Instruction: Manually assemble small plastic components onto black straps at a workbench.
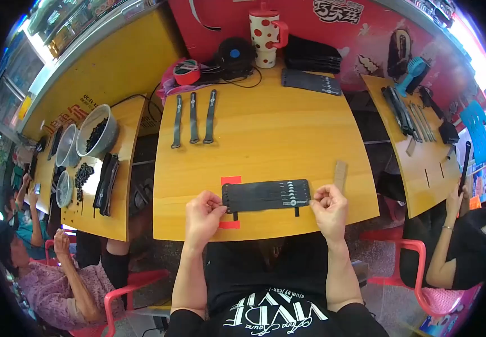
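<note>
Setting: a crowded stall or workshop, red poster wall at the back, several yellow wooden tables. The middle table [265,129] is the person's own; its near edge runs just ahead of the body.

Item in hand: a bundle of black straps [265,195], laid side by side in a flat row, lying crosswise near the front edge of the middle table. Beneath its left part sits a red marker patch [230,181]. A strip of brown card [340,173] lies just beside the right end.

Left hand [202,216]: fingers closed in a pinch on the left end of the bundle.

Right hand [328,209]: fingers curled and pinched at the right end of the bundle. The two hands are well apart, one at each end.

Far half of the middle table: three single black straps [193,118] laid parallel; a roll of red tape [187,72]; a black round device with cord [234,56]; a white cup with red dots [264,35]; a stack of black straps [311,55] with a further flat row just in front of it.

Left table: two metal bowls [97,130], one holding small dark pieces, more pieces loose near them. A seated person [57,281] is beside it.

Right table: more straps and a blue handheld fan [412,72]. Another person's arm [451,236] is at its near end.
</note>
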The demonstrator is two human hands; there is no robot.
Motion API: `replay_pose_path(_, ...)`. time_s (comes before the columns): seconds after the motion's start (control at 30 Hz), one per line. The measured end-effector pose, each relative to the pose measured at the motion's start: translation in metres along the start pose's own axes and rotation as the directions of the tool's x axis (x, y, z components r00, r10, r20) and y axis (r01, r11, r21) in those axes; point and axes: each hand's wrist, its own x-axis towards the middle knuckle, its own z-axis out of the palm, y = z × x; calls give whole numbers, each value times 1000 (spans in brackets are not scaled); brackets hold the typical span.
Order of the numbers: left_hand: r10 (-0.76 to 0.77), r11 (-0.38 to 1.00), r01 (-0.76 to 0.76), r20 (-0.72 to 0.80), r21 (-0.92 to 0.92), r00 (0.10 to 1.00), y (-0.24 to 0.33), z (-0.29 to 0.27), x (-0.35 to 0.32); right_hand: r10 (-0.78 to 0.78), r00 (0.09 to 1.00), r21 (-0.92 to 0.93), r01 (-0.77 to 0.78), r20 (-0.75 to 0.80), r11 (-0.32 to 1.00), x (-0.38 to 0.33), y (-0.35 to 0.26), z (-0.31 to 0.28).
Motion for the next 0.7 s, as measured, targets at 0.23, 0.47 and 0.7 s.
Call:
replay_pose_path(0.23,-156,979,146,-64,-139,986,6,10,-7,-68,998,-45,67,-17,997,-4,-3,-1)
replay_pose_path(0.47,-73,997,74,-55,16,996,-3,5,-1,-119,991,-33,117,-67,993,-4,6,3)
replay_pose_path(0.7,188,963,-164,-96,216,977,-2,-13,33,-44,980,227,89,-196,970,-8,9,1)
